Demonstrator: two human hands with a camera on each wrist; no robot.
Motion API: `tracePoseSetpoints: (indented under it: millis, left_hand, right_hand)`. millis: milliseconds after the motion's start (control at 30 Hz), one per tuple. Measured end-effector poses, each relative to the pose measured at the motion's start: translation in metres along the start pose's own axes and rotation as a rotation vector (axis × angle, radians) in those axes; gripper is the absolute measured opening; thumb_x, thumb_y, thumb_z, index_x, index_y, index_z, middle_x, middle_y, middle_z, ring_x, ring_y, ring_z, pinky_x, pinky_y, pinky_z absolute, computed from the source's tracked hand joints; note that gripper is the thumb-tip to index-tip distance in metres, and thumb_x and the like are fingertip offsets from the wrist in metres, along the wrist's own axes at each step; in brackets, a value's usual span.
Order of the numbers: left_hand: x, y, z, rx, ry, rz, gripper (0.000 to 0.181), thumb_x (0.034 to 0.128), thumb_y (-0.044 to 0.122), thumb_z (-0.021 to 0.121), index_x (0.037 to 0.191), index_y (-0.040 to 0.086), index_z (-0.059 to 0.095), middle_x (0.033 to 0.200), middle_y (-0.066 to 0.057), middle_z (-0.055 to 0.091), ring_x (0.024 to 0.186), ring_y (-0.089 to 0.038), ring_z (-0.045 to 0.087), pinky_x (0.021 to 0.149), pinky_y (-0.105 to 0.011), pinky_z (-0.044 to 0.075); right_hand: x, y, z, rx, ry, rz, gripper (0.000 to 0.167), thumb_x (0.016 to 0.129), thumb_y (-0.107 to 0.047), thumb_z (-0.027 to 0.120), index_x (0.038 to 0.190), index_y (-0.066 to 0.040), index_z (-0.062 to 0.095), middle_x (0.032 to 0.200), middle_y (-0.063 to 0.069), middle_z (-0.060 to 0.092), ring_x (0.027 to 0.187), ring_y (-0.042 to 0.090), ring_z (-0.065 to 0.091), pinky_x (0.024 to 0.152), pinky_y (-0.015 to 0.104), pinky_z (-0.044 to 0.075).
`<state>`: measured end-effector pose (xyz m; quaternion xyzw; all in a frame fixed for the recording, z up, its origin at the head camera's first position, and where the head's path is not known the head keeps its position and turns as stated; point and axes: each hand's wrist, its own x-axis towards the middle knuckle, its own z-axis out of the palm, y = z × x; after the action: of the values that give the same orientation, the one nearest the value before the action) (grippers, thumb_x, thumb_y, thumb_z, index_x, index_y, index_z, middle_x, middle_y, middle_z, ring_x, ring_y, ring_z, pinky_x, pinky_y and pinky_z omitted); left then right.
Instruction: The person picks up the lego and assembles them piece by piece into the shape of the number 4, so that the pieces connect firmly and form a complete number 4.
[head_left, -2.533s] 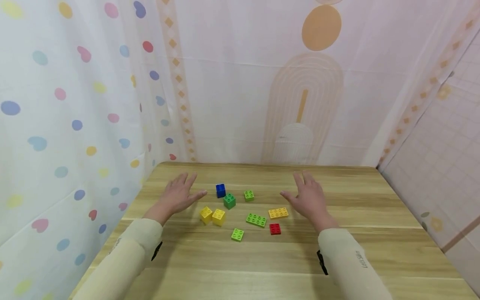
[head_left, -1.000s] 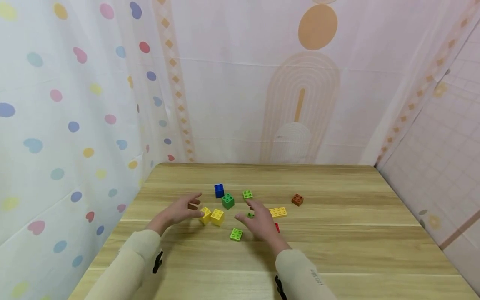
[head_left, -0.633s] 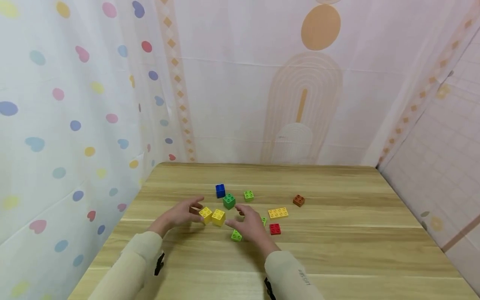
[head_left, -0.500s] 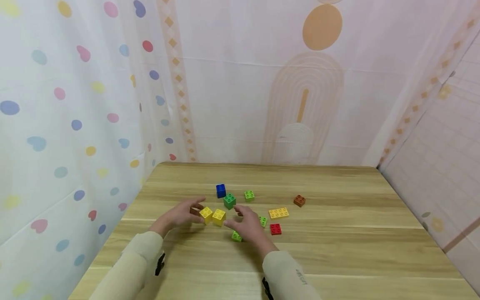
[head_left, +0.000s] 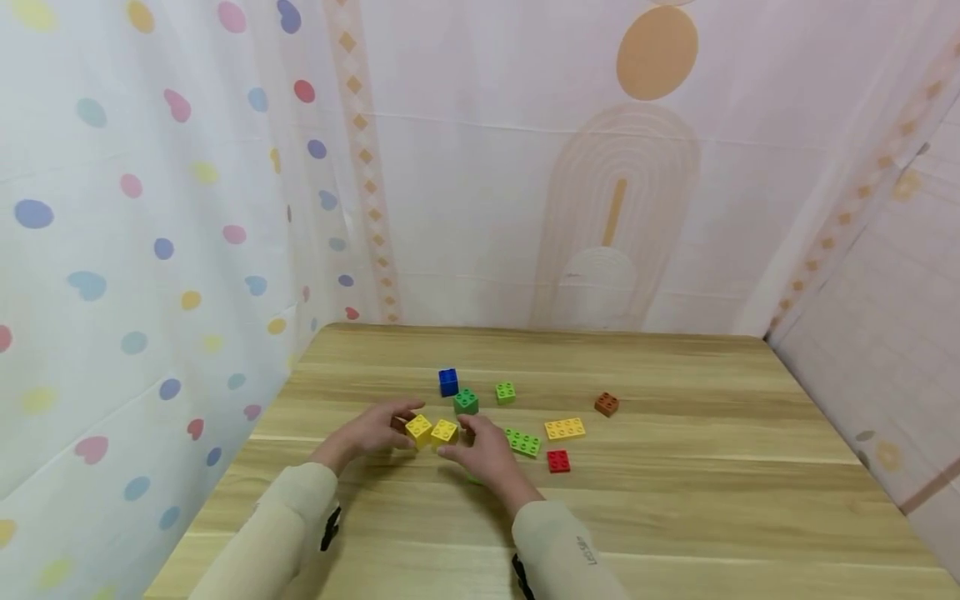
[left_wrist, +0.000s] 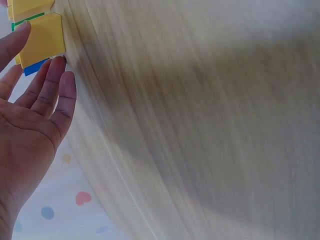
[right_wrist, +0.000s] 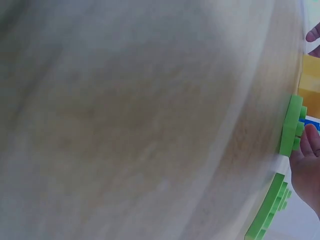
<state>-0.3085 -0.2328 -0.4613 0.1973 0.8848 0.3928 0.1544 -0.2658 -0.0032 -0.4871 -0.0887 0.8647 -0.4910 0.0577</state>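
My left hand [head_left: 372, 429] has its thumb and fingertips around the left yellow building brick [head_left: 419, 428]. In the left wrist view the thumb lies against that yellow brick's [left_wrist: 45, 40] face, fingertips at its lower edge. My right hand [head_left: 487, 454] pinches the right yellow building brick [head_left: 445, 431] between thumb and fingers. In the right wrist view the contact is partly hidden at the frame's edge, behind a lime-green brick [right_wrist: 290, 125]. Both yellow bricks are on the table, very close together.
Behind the hands are a blue brick [head_left: 448, 382], a dark green brick [head_left: 466, 402] and a small lime brick [head_left: 505, 392]. Rightward lie a long lime brick [head_left: 523, 442], an orange-yellow brick [head_left: 565, 428], a red brick [head_left: 558, 461] and a brown brick [head_left: 607, 404]. Curtains bound the wooden table [head_left: 712, 500].
My right hand has come left from beyond the orange-yellow brick to the right yellow brick, uncovering the brown brick. My left hand has come down and right to the left yellow brick.
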Motion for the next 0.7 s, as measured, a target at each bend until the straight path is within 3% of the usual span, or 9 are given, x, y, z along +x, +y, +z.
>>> tracePoseSetpoints:
  millis: [200, 367, 700]
  left_hand:
    - [0.003, -0.003, 0.003, 0.048, 0.001, 0.012, 0.052, 0.0875, -0.002, 0.071, 0.137, -0.001, 0.056, 0.118, -0.012, 0.062, 0.102, -0.024, 0.058, 0.092, -0.046, 0.049]
    - [0.005, -0.004, 0.007, 0.036, 0.015, 0.019, 0.044, 0.0882, 0.001, 0.072, 0.130, -0.002, 0.060, 0.109, -0.006, 0.064, 0.098, -0.022, 0.058, 0.090, -0.044, 0.049]
    - [0.008, -0.005, 0.012, 0.064, 0.067, -0.056, 0.031, 0.0890, 0.004, 0.073, 0.119, 0.007, 0.066, 0.102, -0.001, 0.065, 0.093, -0.018, 0.057, 0.087, -0.039, 0.049]
  right_hand:
    - [0.003, 0.000, 0.005, -0.022, 0.009, -0.024, 0.065, 0.087, -0.030, 0.079, 0.141, -0.005, 0.054, 0.139, 0.012, 0.055, 0.127, 0.030, 0.051, 0.103, 0.048, 0.042]
    - [0.005, 0.000, 0.007, -0.052, 0.025, -0.041, 0.061, 0.088, -0.027, 0.077, 0.139, -0.003, 0.055, 0.137, 0.013, 0.057, 0.125, 0.029, 0.053, 0.102, 0.046, 0.044]
    - [0.009, -0.001, 0.009, -0.102, 0.034, -0.068, 0.048, 0.088, -0.031, 0.077, 0.128, -0.007, 0.065, 0.118, 0.006, 0.065, 0.101, 0.017, 0.059, 0.090, 0.039, 0.050]
